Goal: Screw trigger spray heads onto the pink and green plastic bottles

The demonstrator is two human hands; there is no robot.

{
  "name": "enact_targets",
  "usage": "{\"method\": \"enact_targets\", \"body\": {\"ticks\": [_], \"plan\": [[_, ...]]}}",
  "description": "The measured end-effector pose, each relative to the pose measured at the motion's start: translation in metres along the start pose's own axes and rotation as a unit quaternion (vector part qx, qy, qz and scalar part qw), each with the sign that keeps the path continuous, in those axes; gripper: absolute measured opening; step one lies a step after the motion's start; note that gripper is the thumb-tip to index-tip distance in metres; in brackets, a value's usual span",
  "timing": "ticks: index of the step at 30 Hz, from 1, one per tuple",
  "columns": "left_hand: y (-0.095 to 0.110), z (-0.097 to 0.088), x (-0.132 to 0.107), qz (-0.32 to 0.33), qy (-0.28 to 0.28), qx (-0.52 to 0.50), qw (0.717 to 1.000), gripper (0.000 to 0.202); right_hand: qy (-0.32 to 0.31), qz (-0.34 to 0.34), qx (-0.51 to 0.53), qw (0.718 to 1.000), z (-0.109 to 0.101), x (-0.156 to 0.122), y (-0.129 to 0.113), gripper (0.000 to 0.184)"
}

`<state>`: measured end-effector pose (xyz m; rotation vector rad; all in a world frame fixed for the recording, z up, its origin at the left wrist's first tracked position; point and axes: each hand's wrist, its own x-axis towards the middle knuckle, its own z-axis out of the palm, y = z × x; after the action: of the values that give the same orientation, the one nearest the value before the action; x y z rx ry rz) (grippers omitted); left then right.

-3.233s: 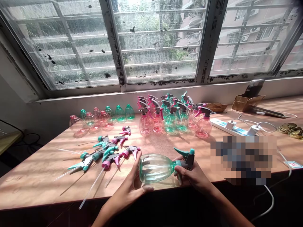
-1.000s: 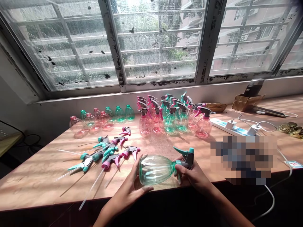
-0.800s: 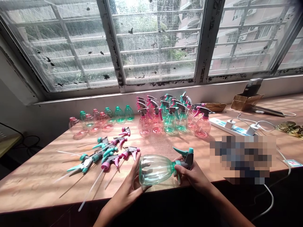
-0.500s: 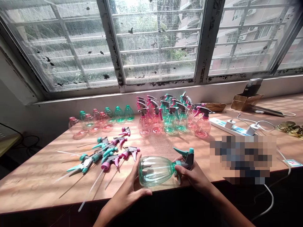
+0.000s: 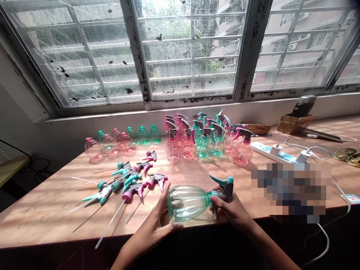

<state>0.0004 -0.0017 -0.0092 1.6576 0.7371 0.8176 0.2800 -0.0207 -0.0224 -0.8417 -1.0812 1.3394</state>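
A clear green spray bottle lies on its side in the air above the table's front edge, base to the left. Around its base curve the thumb and fingers of my left hand. My right hand pinches the teal collar of the grey-and-teal trigger sprayer, which sits at the bottle's neck. Whether the collar is fully tight, I cannot tell. To the left lies a pile of loose trigger sprayers, teal and pink, with clear tubes sticking out.
Several open bottles, pink and green, stand at the back left. Several bottles with sprayers fitted stand at the back middle. On the right are a power strip, a cardboard box, gold-coloured pieces and a blurred-out patch.
The whole view has shifted slightly, so things appear a little further right. Both hands keep their hold on the bottle and sprayer, with almost no other movement.
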Motion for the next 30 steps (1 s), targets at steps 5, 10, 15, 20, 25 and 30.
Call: {"method": "enact_targets", "body": {"ticks": [5,10,15,20,25,30], "plan": [[-0.0082,-0.0032,-0.0011,0.009,-0.016,-0.027,0.999,0.092,0.002,0.004,-0.009,1.0,0.0013,-0.001,-0.0025,0.039],[-0.0045,-0.0053,-0.0003,0.004,-0.025,-0.024,0.999,0.082,0.011,0.004,-0.01,1.0,0.0012,-0.0001,-0.0019,0.042],[0.0001,-0.0029,0.0015,0.004,-0.012,-0.004,1.0,0.091,0.018,-0.008,-0.006,1.0,0.0018,0.001,-0.0016,0.041],[-0.0004,-0.001,0.0015,0.018,-0.013,0.002,1.0,0.089,0.011,0.0,-0.001,1.0,0.0016,0.0009,0.0005,0.042],[-0.0047,-0.0032,0.0011,0.007,0.003,0.012,1.0,0.099,0.019,0.009,0.0,1.0,0.002,0.0002,0.0027,0.043],[-0.0046,-0.0034,0.0005,-0.01,0.008,0.033,0.999,0.09,0.021,-0.003,-0.018,1.0,0.002,0.0011,0.0021,0.042]]}}
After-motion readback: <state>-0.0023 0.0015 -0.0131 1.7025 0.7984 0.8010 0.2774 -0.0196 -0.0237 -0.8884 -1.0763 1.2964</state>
